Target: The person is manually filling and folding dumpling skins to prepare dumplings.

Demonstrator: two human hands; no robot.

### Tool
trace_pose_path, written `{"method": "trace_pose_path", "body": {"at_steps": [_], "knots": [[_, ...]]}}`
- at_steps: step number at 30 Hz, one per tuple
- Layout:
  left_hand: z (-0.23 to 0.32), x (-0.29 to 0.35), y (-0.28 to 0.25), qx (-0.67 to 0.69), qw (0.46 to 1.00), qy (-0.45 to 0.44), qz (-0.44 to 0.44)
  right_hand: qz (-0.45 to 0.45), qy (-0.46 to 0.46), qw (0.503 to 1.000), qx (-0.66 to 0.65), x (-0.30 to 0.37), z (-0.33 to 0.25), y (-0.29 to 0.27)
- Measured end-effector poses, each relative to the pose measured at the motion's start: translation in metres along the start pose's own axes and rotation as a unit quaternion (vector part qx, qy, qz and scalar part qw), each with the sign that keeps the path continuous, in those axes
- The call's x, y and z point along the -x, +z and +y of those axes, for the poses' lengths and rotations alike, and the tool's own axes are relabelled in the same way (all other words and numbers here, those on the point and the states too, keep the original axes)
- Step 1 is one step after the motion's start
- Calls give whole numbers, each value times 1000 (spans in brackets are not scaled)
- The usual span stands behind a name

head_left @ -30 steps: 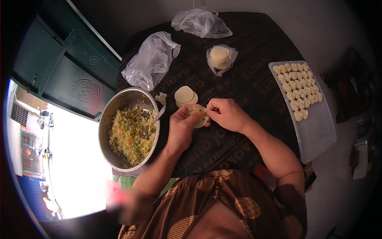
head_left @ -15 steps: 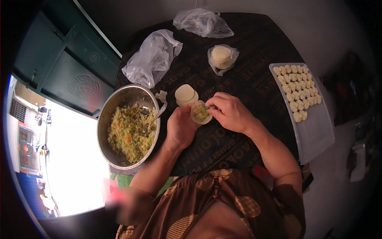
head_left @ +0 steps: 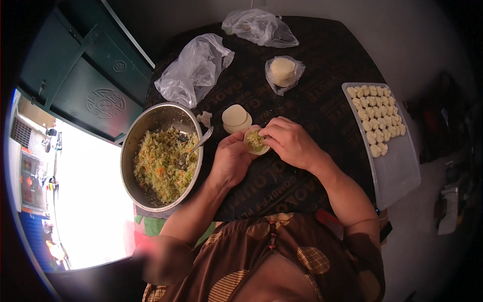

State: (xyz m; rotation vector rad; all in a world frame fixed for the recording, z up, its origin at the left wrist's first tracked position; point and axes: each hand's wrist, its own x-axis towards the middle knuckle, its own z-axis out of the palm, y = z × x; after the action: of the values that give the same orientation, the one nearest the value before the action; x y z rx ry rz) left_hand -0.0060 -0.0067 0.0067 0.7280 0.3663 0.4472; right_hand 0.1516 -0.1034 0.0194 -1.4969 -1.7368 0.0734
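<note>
Between my hands is a round dumpling wrapper (head_left: 256, 142) with chopped vegetable filling on it. My left hand (head_left: 232, 160) cradles it from below and the left. The fingers of my right hand (head_left: 290, 142) pinch its right edge. Just beyond my left hand lies a small pile of round wrappers (head_left: 235, 117). On the left is a large steel bowl (head_left: 126, 171) of chopped vegetable filling (head_left: 163, 168), with a metal spoon (head_left: 198, 143) leaning on its rim. Toward the right, a translucent plastic tray (head_left: 395, 177) carries rows of folded dumplings (head_left: 375, 117).
At the back of the dark printed tabletop (head_left: 322, 65) lie two crumpled clear plastic bags, one to the left (head_left: 193, 70) and one farther off (head_left: 259, 27). A stack of wrappers (head_left: 283, 71) sits in an opened bag. A green metal door (head_left: 95, 95) stands left of the table.
The whole view has shifted slightly. My hands stay together at the filled wrapper, with the right fingers still pinching its edge.
</note>
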Motion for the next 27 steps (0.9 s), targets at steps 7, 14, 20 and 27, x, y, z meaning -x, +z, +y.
{"method": "trace_pose_path", "body": {"at_steps": [7, 14, 20, 27], "knots": [[-3, 0, 0, -23, 1000, 4, 4, -25, 21, 999, 20, 1, -10, -3], [-6, 0, 0, -36, 999, 17, 3, -18, 14, 999, 33, 2, -7, 3], [-7, -2, -2, -39, 999, 18, 2, -2, 4, 1000, 27, 3, -1, 8], [-3, 1, 0, 4, 999, 23, -26, -1, -8, 1000, -13, 1, 1, 3]]}}
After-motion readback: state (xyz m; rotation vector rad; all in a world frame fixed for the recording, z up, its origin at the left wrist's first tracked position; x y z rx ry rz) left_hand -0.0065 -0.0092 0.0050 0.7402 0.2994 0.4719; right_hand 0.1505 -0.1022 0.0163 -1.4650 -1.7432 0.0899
